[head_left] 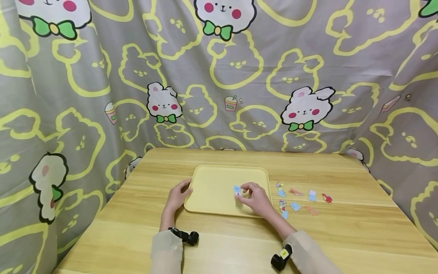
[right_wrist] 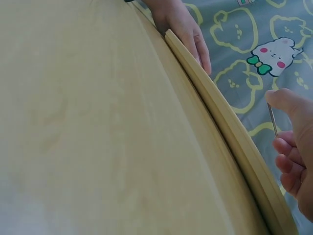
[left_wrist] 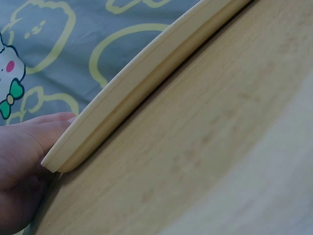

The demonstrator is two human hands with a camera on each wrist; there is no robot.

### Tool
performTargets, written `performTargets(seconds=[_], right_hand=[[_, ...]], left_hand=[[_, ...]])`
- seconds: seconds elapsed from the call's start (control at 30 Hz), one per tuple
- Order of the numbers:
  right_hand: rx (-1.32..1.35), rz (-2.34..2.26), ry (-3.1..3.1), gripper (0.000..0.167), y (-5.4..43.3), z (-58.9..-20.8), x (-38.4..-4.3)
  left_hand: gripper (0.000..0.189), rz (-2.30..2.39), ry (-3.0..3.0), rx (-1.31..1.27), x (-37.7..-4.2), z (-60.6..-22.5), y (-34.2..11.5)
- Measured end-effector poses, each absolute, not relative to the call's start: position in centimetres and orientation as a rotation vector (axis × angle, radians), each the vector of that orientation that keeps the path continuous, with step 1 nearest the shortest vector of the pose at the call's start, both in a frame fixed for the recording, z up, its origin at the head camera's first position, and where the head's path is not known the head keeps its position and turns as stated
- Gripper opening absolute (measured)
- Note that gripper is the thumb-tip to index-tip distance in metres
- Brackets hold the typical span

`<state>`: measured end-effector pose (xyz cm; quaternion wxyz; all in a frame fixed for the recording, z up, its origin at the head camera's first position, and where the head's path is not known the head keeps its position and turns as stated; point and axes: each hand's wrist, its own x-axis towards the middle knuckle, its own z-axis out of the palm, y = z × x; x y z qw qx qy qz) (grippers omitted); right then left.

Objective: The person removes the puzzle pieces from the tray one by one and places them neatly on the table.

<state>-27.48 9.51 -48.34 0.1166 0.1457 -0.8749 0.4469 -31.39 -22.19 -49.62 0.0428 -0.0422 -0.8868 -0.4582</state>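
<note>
My right hand (head_left: 256, 198) pinches a small flat cut-out piece (head_left: 237, 191), blue and white with a dark mark, between thumb and fingers above the right part of a pale yellow tray (head_left: 212, 190). In the right wrist view the piece (right_wrist: 272, 120) shows edge-on as a thin line, apart from the tray rim. My left hand (head_left: 177, 197) rests at the tray's left edge, its fingers touching the rim. Seen in the left wrist view, the left hand (left_wrist: 22, 156) lies beside the tray corner, with some fingertips hidden behind the rim.
Right of the tray, several small cut-outs lie on the wooden table (head_left: 359, 228): a blue square (head_left: 295, 206), a red piece (head_left: 327, 198), orange pieces (head_left: 311, 210) and multicoloured ones (head_left: 283, 209). A patterned grey curtain (head_left: 253, 125) hangs behind the table and at both sides.
</note>
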Motion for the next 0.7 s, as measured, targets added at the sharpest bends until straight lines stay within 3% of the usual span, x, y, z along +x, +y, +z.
performTargets(seconds=[0.7], right_hand=[[0.317, 1.211, -2.539, 0.039, 13.5, -48.4, -26.8]], left_hand=[[0.047, -1.409, -2.722, -0.120, -31.4, -49.7, -22.2]])
